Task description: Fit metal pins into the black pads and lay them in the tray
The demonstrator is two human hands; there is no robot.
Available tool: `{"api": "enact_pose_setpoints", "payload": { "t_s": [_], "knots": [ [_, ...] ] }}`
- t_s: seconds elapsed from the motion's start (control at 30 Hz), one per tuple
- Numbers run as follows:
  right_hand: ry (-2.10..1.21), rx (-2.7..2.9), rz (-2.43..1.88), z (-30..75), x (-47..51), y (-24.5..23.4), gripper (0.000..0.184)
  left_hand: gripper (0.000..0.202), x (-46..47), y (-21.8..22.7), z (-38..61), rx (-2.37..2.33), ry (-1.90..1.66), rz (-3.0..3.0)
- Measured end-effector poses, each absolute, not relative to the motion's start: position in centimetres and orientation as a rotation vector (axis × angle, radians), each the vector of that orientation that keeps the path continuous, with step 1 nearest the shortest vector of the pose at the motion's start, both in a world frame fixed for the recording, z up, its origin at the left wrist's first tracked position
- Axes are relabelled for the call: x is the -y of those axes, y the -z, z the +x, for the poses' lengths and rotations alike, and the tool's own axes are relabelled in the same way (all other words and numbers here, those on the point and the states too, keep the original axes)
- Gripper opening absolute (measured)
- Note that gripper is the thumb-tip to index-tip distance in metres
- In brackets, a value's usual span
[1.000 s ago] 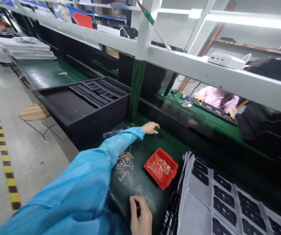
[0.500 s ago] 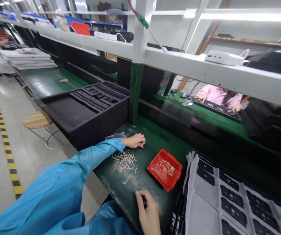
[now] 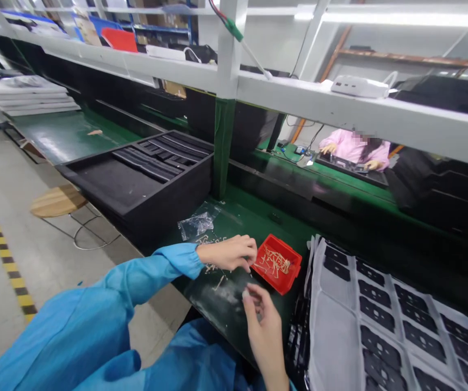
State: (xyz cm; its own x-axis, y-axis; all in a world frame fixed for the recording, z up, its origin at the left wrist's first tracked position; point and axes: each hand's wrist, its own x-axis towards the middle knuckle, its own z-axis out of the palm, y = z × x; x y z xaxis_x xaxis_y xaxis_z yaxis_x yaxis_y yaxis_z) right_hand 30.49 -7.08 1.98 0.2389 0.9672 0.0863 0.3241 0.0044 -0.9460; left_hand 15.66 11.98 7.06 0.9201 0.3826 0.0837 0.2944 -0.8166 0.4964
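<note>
My left hand (image 3: 229, 253), in a blue sleeve, hovers with curled fingers over a scatter of small pale stick-like parts (image 3: 217, 271) on the green bench, just left of a red tray (image 3: 286, 277) holding more of the same parts. My right hand (image 3: 263, 321) is lower, near the bench's front edge, its fingertips pinched together around something tiny I cannot make out. The two hands are close, a short gap apart.
A crumpled clear plastic bag (image 3: 196, 224) lies behind the parts. A large black foam-lined box (image 3: 136, 179) stands to the left. Grey sheets with black cut-outs (image 3: 372, 320) cover the right. Another person in pink (image 3: 354, 149) works across the bench.
My left hand has drawn back from the far side of the bench to the parts beside the red tray. My right hand has moved up toward it.
</note>
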Motion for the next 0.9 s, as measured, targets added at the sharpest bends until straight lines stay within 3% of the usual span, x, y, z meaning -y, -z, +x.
{"api": "enact_pose_setpoints", "payload": {
  "t_s": [0.07, 0.23, 0.47, 0.9],
  "knots": [
    [-0.826, 1.251, -1.529, 30.6, 7.2, -2.8, 0.04, 0.006, -10.0, -8.3, 16.0, -0.39, -0.234, 2.571],
    [-0.825, 1.251, -1.574, 30.9, 7.8, -3.5, 0.037, 0.022, -8.5, -9.9, 16.0, -0.321, -0.221, 2.526],
    [-0.835, 1.297, -1.535, 31.4, 7.8, -3.6, 0.036, 0.025, -8.4, -10.0, 16.1, -0.282, -0.218, 2.458],
    [-0.764, 1.319, -1.438, 31.6, 7.0, -3.4, 0.019, 0.011, -5.5, -8.5, 14.8, -0.491, -0.552, 2.09]
  ]
}}
